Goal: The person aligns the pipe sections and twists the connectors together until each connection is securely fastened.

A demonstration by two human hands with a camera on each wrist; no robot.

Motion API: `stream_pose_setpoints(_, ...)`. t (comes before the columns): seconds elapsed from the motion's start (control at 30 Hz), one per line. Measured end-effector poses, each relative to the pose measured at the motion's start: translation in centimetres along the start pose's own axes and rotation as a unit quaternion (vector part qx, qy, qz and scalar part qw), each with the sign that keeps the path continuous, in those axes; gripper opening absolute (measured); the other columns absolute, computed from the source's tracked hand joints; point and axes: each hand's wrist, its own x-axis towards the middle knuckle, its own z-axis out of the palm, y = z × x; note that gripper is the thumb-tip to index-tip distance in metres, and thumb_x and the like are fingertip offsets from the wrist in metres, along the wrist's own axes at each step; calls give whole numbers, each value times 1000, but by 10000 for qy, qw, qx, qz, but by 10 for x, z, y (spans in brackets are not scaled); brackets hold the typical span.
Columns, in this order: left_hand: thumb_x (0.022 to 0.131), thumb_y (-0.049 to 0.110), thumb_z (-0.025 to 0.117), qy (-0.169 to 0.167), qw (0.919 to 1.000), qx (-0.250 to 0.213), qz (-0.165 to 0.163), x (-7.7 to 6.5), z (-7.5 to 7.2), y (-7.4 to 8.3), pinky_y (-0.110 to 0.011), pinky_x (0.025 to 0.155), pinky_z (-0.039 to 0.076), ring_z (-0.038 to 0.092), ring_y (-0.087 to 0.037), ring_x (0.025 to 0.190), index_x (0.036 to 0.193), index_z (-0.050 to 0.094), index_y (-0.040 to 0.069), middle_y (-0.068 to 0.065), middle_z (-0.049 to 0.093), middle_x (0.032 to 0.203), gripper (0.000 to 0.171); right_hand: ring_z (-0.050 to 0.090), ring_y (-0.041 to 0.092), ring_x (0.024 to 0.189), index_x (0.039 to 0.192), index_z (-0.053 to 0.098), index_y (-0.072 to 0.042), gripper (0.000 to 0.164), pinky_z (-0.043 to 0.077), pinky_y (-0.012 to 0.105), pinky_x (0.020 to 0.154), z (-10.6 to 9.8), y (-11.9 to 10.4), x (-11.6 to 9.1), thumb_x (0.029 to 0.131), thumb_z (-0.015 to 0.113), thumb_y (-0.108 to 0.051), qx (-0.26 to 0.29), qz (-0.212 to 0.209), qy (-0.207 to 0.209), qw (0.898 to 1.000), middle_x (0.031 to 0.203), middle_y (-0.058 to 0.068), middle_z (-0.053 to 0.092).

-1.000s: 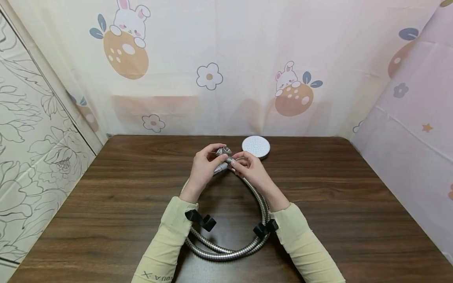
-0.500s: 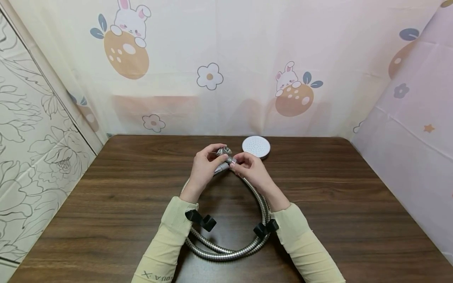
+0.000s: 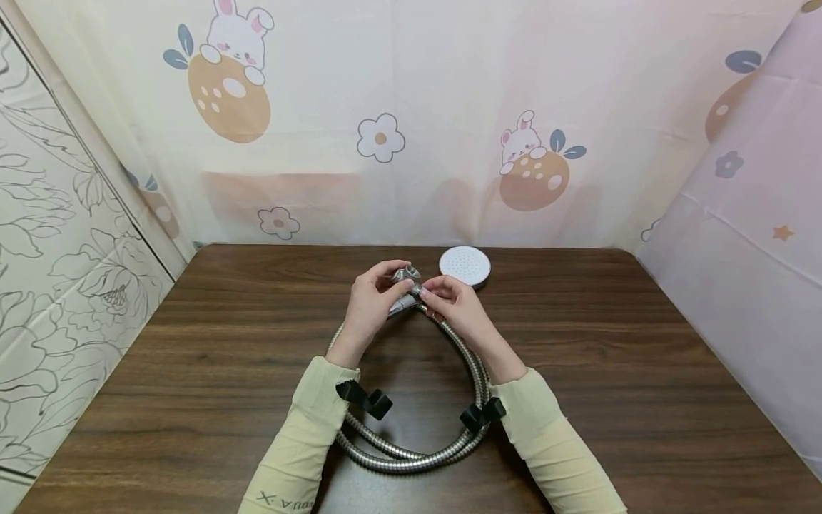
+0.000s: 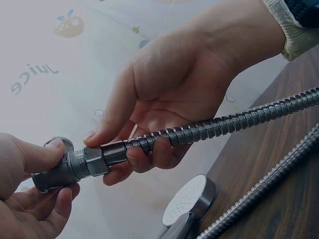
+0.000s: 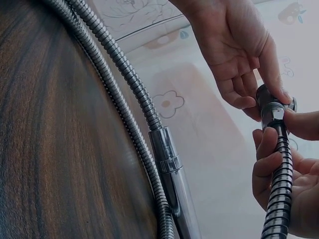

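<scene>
Over the far half of the table my left hand (image 3: 371, 303) grips a short chrome pipe fitting (image 4: 56, 173) with a side outlet, thumb on top. My right hand (image 3: 457, 307) pinches the hex nut (image 4: 97, 163) at the end of a ribbed metal shower hose (image 4: 209, 130), its lower fingers curled under the hose. Nut and fitting meet end to end in the left wrist view, in line. A showerhead (image 3: 465, 266) with a white face lies behind my right hand. Its chrome handle (image 5: 180, 199) joins the hose's other end.
The hose lies in loops on the brown wooden table (image 3: 225, 400), between my forearms. Black wrist mounts (image 3: 364, 400) sit close over it. A printed curtain (image 3: 385, 86) hangs behind the table, with more cloth at the right side.
The fingers of my right hand shift slightly around the nut, away from the fitting and back onto it. My left hand and the fitting stay in place.
</scene>
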Motion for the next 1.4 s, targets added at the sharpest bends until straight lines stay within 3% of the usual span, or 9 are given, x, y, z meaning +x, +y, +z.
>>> stream_pose_setpoints(0.17, 83, 15, 66, -53, 9999, -61, -85, -1, -1, 5, -25, 72, 45, 60, -22, 90, 111, 64, 11, -11, 64, 103, 28, 54, 7, 61, 107, 52, 9, 25, 41, 18, 53, -1, 0, 0, 93, 51, -11, -135, -106, -84, 9998, 71, -7, 60)
stream_pose_setpoints(0.43, 85, 7, 62, -117, 9997, 85, -175, -12, -2, 37, -29, 75, 45, 59, -28, 91, 112, 61, 2, -17, 62, 105, 28, 53, 6, 61, 112, 50, 4, 25, 42, 21, 55, -2, -2, 0, 96, 46, -15, -243, -12, -217, 9995, 94, 25, 63)
stream_pose_setpoints(0.73, 85, 7, 62, -141, 9994, 44, -309, -11, -2, 38, -24, 72, 43, 58, -28, 92, 112, 62, 4, -16, 61, 107, 27, 58, 10, 75, 113, 49, 5, 31, 46, 21, 63, -3, -3, 0, 86, 59, -8, -272, 17, -294, 9992, 91, 6, 64)
stream_pose_setpoints(0.87, 85, 7, 62, -151, 9995, 64, -287, -10, -2, 38, -23, 71, 43, 58, -27, 92, 112, 62, 4, -16, 62, 107, 27, 56, 9, 71, 112, 52, 4, 28, 45, 20, 60, -4, -2, 0, 88, 57, -10, -309, 49, -244, 9992, 92, 9, 62)
stream_pose_setpoints(1.07, 85, 7, 62, -189, 9995, 48, -265, -11, -2, 38, -22, 71, 43, 59, -26, 91, 113, 61, 1, -17, 62, 105, 29, 52, 6, 63, 110, 56, 5, 26, 42, 20, 55, -4, -2, 0, 91, 54, -12, -452, -73, -181, 9988, 80, 2, 56)
stream_pose_setpoints(1.4, 85, 7, 63, -178, 9997, 50, -173, -11, -2, 38, -22, 71, 43, 59, -26, 90, 112, 62, 2, -17, 62, 105, 28, 54, 4, 60, 111, 50, 8, 25, 41, 18, 53, -3, -3, 1, 92, 52, -8, -134, 19, -99, 9999, 80, -3, 56)
